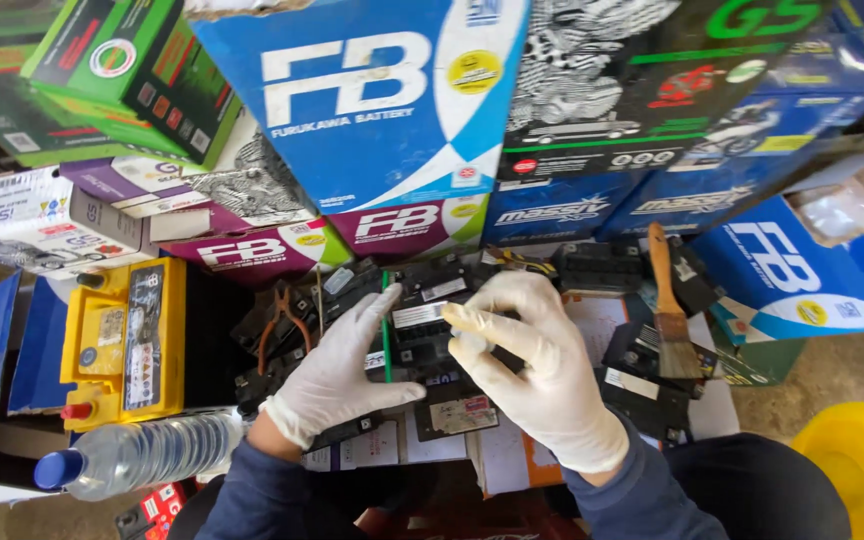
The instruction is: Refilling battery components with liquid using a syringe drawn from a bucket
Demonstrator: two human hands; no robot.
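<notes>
Above both hands a large blue and white carton (372,100) leans forward. Left of it tilts a green carton (132,70); right of it stands a black and white patterned carton (592,80). Two magenta cartons (262,250) sit just above the left hand (337,370). A blue carton (792,275) stands right of the right hand (537,365), whose fingers touch a white rectangular label (418,315).

I see little free room around my left hand (337,375) and right hand (537,375). At twelve o'clock a wall of stacked boxes (372,100) blocks the way. At nine o'clock sit pliers (282,318) and a yellow battery (127,340). At three o'clock a brush (670,310) lies across black batteries (642,385). A water bottle (142,455) lies at eight o'clock.
</notes>
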